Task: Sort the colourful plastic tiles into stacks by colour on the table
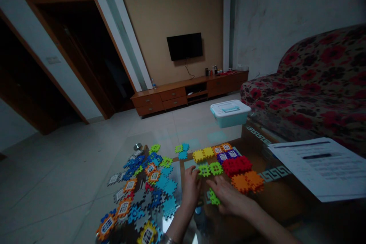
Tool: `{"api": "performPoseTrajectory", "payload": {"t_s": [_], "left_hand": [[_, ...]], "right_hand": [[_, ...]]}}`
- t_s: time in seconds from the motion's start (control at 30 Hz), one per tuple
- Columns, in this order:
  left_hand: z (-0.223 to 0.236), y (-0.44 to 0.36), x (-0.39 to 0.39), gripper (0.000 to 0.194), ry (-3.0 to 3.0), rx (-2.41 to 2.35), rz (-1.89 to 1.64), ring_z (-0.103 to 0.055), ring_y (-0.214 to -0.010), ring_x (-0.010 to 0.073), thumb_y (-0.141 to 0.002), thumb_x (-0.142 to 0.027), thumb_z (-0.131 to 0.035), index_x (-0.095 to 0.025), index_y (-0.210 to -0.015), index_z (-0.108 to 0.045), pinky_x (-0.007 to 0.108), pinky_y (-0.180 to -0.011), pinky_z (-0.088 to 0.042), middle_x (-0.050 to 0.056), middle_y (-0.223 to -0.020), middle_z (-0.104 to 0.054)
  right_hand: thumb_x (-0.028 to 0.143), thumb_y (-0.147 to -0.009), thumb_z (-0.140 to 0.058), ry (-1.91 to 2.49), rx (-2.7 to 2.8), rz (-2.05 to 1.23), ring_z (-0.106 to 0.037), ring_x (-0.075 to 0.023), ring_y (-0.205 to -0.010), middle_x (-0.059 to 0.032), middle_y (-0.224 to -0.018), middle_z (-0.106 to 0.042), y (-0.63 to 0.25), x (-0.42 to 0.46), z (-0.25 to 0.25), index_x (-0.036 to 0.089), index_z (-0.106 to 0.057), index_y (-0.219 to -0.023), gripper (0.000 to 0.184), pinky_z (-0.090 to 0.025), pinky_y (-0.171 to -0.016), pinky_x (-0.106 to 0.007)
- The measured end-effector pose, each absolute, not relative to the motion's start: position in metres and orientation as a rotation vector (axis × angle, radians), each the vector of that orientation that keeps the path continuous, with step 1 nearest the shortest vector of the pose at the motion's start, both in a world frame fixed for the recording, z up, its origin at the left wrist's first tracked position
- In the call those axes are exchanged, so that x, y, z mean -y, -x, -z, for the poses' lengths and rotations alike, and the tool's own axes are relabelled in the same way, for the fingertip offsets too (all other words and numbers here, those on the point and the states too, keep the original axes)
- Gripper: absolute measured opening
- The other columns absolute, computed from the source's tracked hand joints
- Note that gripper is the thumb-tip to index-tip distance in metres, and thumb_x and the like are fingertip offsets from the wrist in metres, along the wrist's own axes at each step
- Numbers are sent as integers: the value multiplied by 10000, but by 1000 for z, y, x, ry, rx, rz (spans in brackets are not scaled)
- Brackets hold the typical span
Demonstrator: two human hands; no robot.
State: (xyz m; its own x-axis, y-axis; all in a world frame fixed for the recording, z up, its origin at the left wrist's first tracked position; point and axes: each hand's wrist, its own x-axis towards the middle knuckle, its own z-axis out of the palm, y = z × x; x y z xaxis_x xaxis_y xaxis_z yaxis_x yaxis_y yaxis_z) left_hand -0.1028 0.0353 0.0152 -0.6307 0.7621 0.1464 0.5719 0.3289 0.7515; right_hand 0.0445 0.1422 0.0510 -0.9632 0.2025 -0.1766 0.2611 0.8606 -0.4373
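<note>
Left hand, fingers released, just beside two paired lime-green tiles on the glass bench, right hand at another lime-green piece, cannot tell if its fingers grasp it, red stack, orange stack to the right, loose mixed tiles to the left

A black television hangs above a wooden cabinet, a floral sofa standing to the right

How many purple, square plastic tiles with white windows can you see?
2: the left purple tile and the right purple tile, side by side just beyond the red, toothed plastic tiles. More may be stacked underneath.
</note>
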Motion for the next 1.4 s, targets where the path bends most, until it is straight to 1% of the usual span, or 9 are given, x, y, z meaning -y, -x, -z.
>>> {"api": "performPoseTrajectory", "payload": {"t_s": [0.1,0.2,0.4,0.63,0.83,0.97,1.17,1.27,1.4], "left_hand": [[-12,98,-17,445,-1205,-2442,-1063,-476,-1281,204,-728,-30,-453,-205,-1097,-630,389,-1135,-360,84,-1290,-556],[-3,91,-5,493,-1245,-2422,-1018,-467,-1282,219,-685,-24,-468,-209,-1115,-623,401,-1127,-364,85,-1321,-532],[8,81,-3,477,-1325,-2412,-875,-485,-1184,245,-638,12,-440,-186,-1022,-642,399,-1044,-394,99,-1213,-572],[-8,78,-2,418,-1339,-2402,-716,-456,-1212,251,-705,-9,-422,-158,-1029,-641,372,-1054,-373,125,-1247,-558],[-10,79,0,433,-1367,-2373,-686,-422,-1273,252,-693,-15,-435,-150,-1056,-628,379,-1099,-348,125,-1317,-529],[-8,80,5,434,-1384,-2357,-697,-419,-1294,237,-700,-22,-441,-182,-1067,-610,391,-1120,-342,98,-1362,-507],[-24,70,19,426,-1351,-2352,-630,-425,-1297,235,-702,-45,-489,-204,-1075,-618,373,-1105,-362,76,-1371,-520],[-36,68,27,426,-1353,-2368,-592,-410,-1317,242,-713,-66,-515,-208,-1099,-624,382,-1121,-341,73,-1401,-503],[-49,88,29,426,-1343,-2487,-499,-437,-1287,246,-747,-69,-520,-214,-1134,-624,380,-1099,-355,65,-1373,-526]], "right_hand": [[69,-620,-632,-380,-2930,683,-458,-346,-1230,-193,-1283,-526,-36,-152,-56,108,-453,-1407,807,-386,-1030,-415],[43,-647,-604,-401,-3001,616,-475,-316,-1200,-184,-1270,-535,-22,-168,-66,117,-447,-1401,774,-388,-1016,-399],[5,-651,-621,-367,-3013,391,-520,-316,-1160,-191,-1236,-573,-2,-199,-79,115,-534,-1287,651,-405,-986,-410],[-26,-637,-586,-274,-2979,310,-580,-307,-1072,-189,-1188,-596,5,-213,-64,121,-573,-1241,623,-450,-893,-381],[-15,-631,-615,-250,-3014,363,-574,-340,-1097,-188,-1204,-598,5,-220,-47,147,-606,-1238,629,-441,-915,-418],[-36,-668,-568,-256,-3071,265,-574,-313,-1087,-160,-1163,-620,6,-220,-44,172,-631,-1194,569,-428,-916,-395],[-76,-695,-496,-341,-3174,72,-549,-319,-1105,-176,-1139,-612,8,-213,-43,162,-661,-1109,506,-405,-935,-413],[-47,-713,-527,-362,-3210,56,-546,-328,-1093,-176,-1123,-614,12,-208,-46,160,-668,-1092,454,-415,-911,-416],[56,-769,-585,-251,-3225,186,-563,-289,-1059,-163,-1129,-613,41,-194,-59,149,-663,-1105,357,-431,-895,-375]]}}
